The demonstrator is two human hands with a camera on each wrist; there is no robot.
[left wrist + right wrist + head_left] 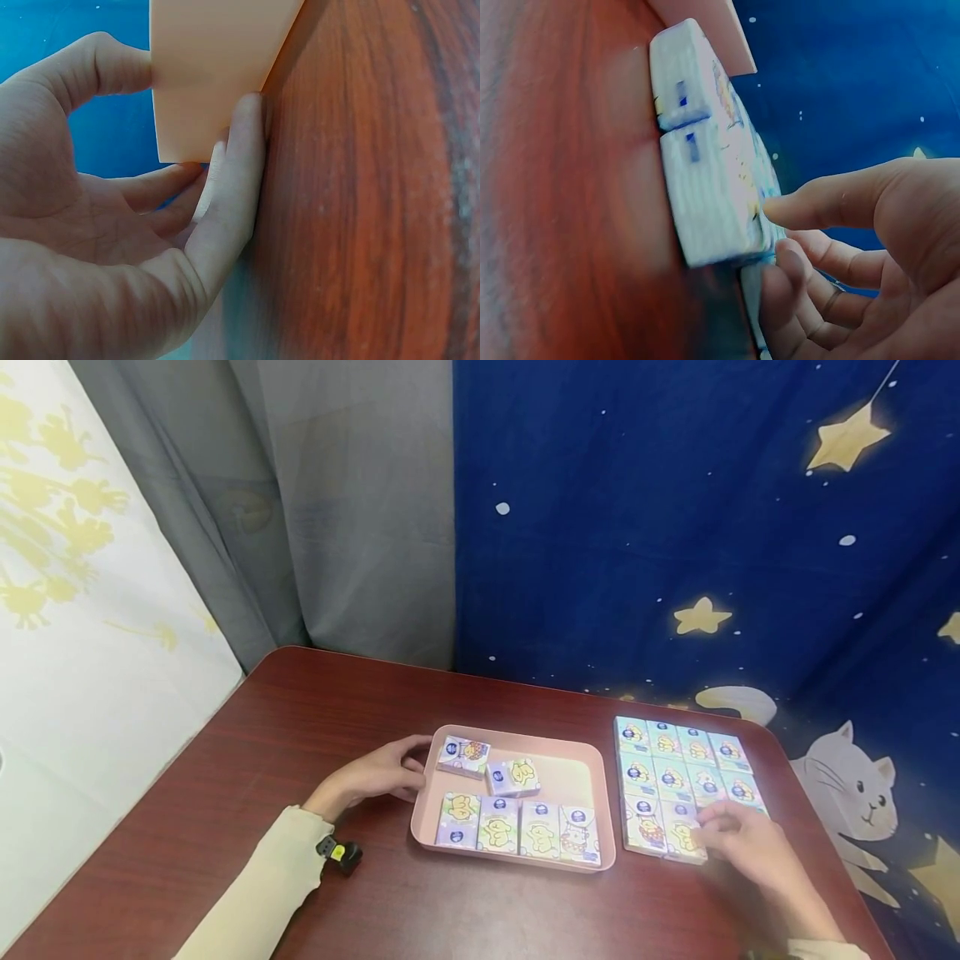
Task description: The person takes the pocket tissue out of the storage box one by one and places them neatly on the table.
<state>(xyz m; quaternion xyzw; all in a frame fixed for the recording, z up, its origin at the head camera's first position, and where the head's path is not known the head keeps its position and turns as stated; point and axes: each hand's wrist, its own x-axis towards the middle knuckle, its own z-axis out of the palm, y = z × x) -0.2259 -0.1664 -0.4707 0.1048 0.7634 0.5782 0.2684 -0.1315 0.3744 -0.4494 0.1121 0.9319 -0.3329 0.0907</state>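
My left hand point(384, 770) grips the left end of a shallow pink tray point(567, 778). Its thumb is on the upper part of the tray's wall point(206, 67), with the fingers bent round lower down, by the tabletop. Six small pocket tissue packs with cartoon prints lie in the tray: a row along the near side and two behind, askew. Right of the tray, a block of similar packs point(672, 777) lies in rows. My right hand point(750, 843) pinches the right edge of the front-row tissue pack point(709, 199), which still lies against its neighbour point(679, 71).
Everything rests on a dark red wooden table point(375, 902). A blue curtain point(637, 527) with stars and a cat print hangs behind it, beside a grey curtain point(367, 510). A small black device point(341, 853) is at the left cuff.
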